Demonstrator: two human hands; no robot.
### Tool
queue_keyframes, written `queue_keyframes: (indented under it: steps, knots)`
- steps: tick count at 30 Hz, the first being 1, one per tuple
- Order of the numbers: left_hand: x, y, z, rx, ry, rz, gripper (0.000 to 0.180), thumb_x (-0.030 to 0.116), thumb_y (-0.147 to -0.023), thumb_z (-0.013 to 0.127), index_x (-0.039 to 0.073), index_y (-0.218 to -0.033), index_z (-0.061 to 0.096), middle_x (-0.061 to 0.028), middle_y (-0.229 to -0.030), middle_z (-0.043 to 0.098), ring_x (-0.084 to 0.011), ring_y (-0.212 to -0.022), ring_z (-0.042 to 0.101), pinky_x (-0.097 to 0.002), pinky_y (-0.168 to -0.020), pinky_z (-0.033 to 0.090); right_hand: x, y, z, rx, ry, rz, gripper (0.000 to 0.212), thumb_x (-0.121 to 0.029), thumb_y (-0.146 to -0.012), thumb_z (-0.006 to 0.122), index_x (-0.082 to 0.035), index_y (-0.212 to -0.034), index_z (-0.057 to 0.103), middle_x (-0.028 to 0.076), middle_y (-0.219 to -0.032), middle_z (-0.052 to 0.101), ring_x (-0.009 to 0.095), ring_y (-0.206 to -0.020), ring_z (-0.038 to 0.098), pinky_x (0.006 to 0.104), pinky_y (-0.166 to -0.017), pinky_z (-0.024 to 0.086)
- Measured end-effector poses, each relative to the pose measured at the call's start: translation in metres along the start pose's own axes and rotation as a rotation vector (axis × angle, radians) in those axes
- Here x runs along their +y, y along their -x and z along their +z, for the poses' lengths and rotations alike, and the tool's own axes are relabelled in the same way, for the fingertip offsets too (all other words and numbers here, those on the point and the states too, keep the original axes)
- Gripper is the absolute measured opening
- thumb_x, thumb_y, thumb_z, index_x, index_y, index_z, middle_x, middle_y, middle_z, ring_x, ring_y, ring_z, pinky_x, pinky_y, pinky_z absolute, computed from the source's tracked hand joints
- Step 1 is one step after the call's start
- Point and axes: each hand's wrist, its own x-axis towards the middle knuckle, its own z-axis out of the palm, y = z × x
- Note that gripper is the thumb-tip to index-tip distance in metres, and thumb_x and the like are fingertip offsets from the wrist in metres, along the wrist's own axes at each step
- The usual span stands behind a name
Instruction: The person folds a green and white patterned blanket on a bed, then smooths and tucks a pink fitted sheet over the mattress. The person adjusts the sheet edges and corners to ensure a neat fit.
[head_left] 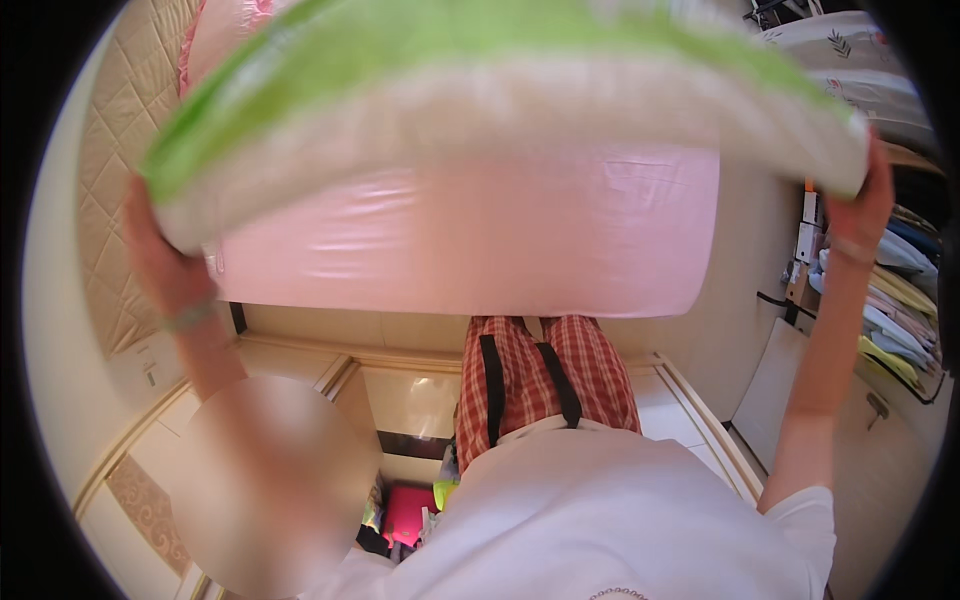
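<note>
A wide green and cream quilt [480,105] is stretched between my two raised hands and arches across the top of the view, blurred by motion. My left hand [165,260] grips its left corner, and my right hand [865,195] is closed around the right corner. Beneath and beyond the quilt lies a bed with a smooth pink sheet [600,235], lightly creased. The quilt covers the far part of the bed from view.
Beige quilted padding [115,230] lines the wall at left, near a pink ruffled pillow [225,40]. Folded clothes [900,310] are stacked on a rack at right. Behind me stands a cabinet holding a bright pink item [408,515]. Patterned grey bedding [850,70] lies far right.
</note>
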Motion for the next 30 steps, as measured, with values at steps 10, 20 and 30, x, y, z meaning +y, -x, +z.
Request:
queue_keyframes:
  steps: [10,20,30]
  knots:
    - [-0.262,0.216,-0.106,-0.004,-0.397,-0.533,0.015,0.007,-0.089,0.062,0.011,-0.095,0.05,0.0083,-0.072,0.042,-0.0011,-0.062,0.036,-0.0178,-0.054,0.029,0.154,0.283,-0.201,0.243,0.334,0.743,0.024,-0.01,-0.084,0.061,-0.015,-0.065,0.047,-0.007,-0.069,0.044,0.005,-0.065,0.04,0.0225,-0.059,0.034]
    - [-0.385,0.286,-0.177,-0.212,-0.718,-0.812,0.019,0.004,-0.081,0.066,0.005,-0.094,0.053,0.0014,-0.072,0.054,-0.0064,-0.065,0.049,-0.0222,-0.058,0.042,0.256,0.326,-0.25,-0.168,1.62,0.995,0.019,-0.019,-0.077,0.067,-0.005,-0.09,0.069,0.01,-0.08,0.069,0.021,-0.068,0.064,0.0328,-0.064,0.051]
    - [-0.424,0.178,-0.139,-0.098,-0.611,-1.005,0.032,0.021,-0.089,0.065,0.002,-0.114,0.061,-0.0052,-0.096,0.066,-0.0157,-0.086,0.062,-0.0295,-0.074,0.051,0.346,0.162,-0.203,-0.312,1.497,0.799,0.029,-0.03,-0.087,0.059,-0.004,-0.093,0.07,0.006,-0.069,0.066,0.012,-0.06,0.059,0.0295,-0.057,0.046]
